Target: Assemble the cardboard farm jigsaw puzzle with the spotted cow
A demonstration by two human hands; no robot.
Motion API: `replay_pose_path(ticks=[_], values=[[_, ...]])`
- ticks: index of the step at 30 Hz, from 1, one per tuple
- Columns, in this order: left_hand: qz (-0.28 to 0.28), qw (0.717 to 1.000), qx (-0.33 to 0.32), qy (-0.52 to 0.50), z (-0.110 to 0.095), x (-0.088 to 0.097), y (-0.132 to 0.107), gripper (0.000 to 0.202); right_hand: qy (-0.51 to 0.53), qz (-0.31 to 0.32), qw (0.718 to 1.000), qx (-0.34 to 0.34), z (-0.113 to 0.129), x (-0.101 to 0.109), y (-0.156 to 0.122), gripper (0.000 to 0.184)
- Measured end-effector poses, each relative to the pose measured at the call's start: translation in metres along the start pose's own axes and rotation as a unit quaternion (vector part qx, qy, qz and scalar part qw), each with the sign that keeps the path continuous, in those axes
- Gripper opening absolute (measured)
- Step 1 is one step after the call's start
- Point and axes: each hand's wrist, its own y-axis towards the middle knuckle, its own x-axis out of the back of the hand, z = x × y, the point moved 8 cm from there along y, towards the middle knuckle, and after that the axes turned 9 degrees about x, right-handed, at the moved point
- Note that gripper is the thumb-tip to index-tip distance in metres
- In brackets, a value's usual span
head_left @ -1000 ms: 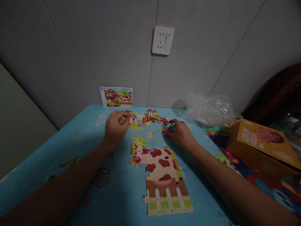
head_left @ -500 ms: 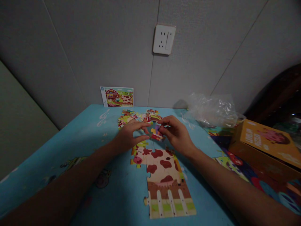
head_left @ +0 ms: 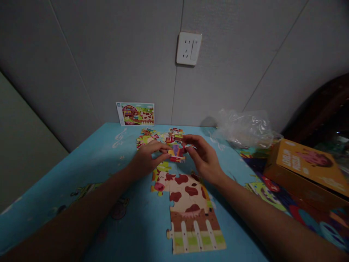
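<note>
A small purple, orange and red puzzle piece point(head_left: 176, 152) is raised over the tablecloth between my hands. My left hand point(head_left: 148, 156) pinches its left edge between thumb and fingers. At its right edge, my right hand point(head_left: 203, 156) has thumb and index finger closed in on the piece; the exact contact is partly hidden. Below them lies a joined cow section point(head_left: 188, 193) of the puzzle, with a white fence along its near end. Loose-looking puzzle pieces point(head_left: 147, 139) lie beyond my hands, partly covered by my left fingers.
A farm picture card point(head_left: 137, 114) leans against the wall, left of a wall socket point(head_left: 189, 48). At right are a clear plastic bag point(head_left: 245, 129) and an orange puzzle box point(head_left: 308, 167). A blue patterned tablecloth point(head_left: 89, 156) covers the table.
The puzzle piece has shifted slightly left and turned. My left fingers, apart from it before, now pinch its left edge; my right hand stays at the right side.
</note>
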Motion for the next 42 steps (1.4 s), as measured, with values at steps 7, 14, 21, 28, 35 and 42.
replay_pose_path(ticks=[7,14,21,28,35,42], values=[[-0.008,0.999,0.037,-0.011,0.003,0.001,0.0,0.018,-0.022,0.058,0.995,-0.074,-0.014,-0.013,-0.005,0.032],[0.022,0.994,0.101,-0.045,0.014,-0.007,-0.001,0.037,0.053,0.032,0.993,-0.096,-0.019,-0.015,-0.006,0.054],[0.066,0.992,0.099,-0.054,0.013,-0.013,-0.002,0.044,0.057,0.006,0.985,-0.161,-0.022,-0.014,-0.007,0.053],[0.032,0.986,0.125,-0.109,0.017,-0.008,0.001,0.032,-0.04,0.058,0.981,-0.18,-0.027,-0.018,-0.013,0.034],[-0.093,0.967,0.199,-0.13,0.042,0.012,0.003,0.026,-0.115,0.032,0.978,-0.173,-0.029,-0.005,-0.009,0.03],[-0.229,0.884,0.4,-0.075,0.086,0.039,-0.014,0.041,-0.265,-0.053,0.938,-0.218,-0.045,0.04,-0.004,0.026]])
